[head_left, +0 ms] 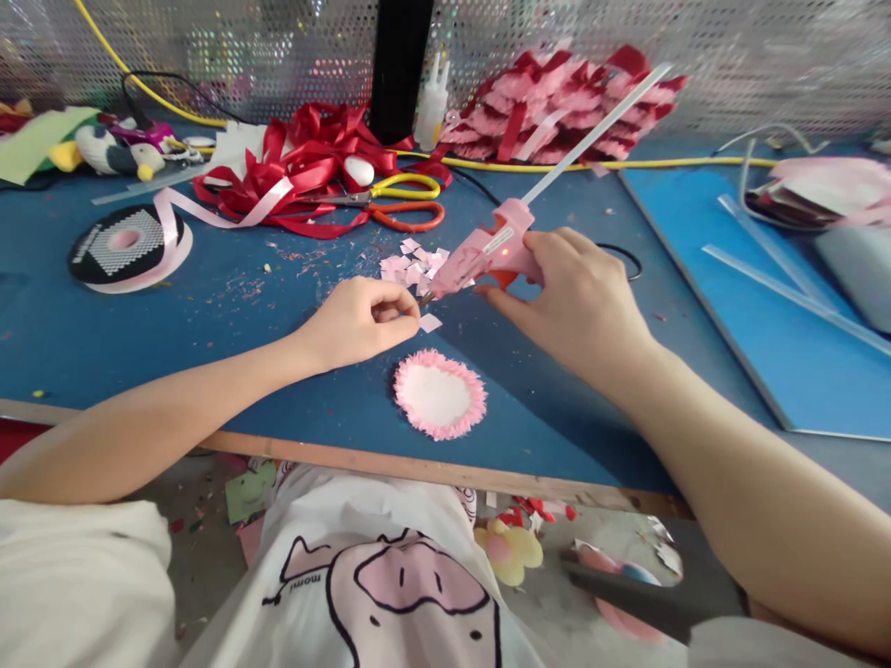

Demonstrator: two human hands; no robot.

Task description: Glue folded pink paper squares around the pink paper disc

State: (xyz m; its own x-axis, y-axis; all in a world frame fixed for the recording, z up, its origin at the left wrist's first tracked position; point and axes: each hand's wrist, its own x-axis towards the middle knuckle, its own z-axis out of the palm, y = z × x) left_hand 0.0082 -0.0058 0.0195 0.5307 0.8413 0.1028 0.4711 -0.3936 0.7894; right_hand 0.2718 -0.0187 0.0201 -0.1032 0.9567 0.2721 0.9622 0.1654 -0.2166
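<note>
My right hand [581,301] is wrapped round a pink hot glue gun [480,255], whose small light glows orange. A long clear glue stick [599,134] juts out of the gun's back end, up and to the right. The gun's nozzle points down-left and meets the fingertips of my left hand [368,318]. Those fingers are pinched together; what they hold, if anything, is hidden or too small to make out. Small pale pink paper pieces [410,264] lie in a pile behind the nozzle. Nearer to me rests an oval white piece with a fluffy pink edge [436,394].
Behind my hands lie scissors [407,199] with yellow and orange handles and tangled red ribbon [313,148]. A ribbon spool [125,243] sits at left. A blue board [758,306] with glue sticks is at right. A yellow cable [626,165] runs along the back.
</note>
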